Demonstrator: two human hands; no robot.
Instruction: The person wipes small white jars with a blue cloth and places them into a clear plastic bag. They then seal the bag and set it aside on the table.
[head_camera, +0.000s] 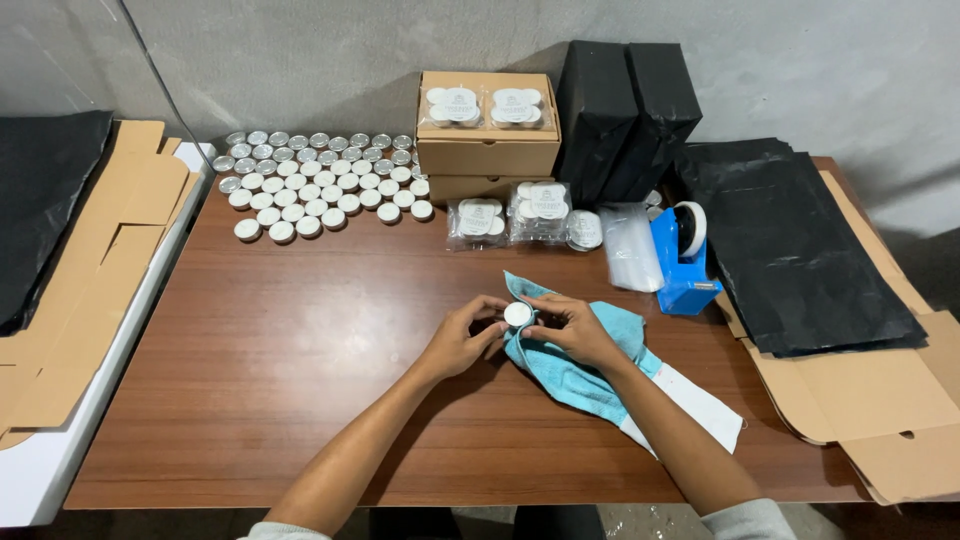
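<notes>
Both hands meet over the middle of the brown wooden table (300, 340). Between them is a small round white tealight candle (518, 314). My left hand (463, 335) pinches it from the left with thumb and fingers. My right hand (578, 330) grips it from the right and rests on a light blue cloth (575, 375) that is wrapped partly around the candle. A white strip (695, 405) lies under the cloth and my right forearm.
Many loose tealights (320, 180) lie in rows at the back left. Clear packs of candles (510, 215) sit by stacked cardboard boxes (487, 150). A blue tape dispenser (683, 260), black boxes (625, 115), black sheets (800, 250) and flat cardboard (880, 400) fill the right; more cardboard (90, 270) lies left.
</notes>
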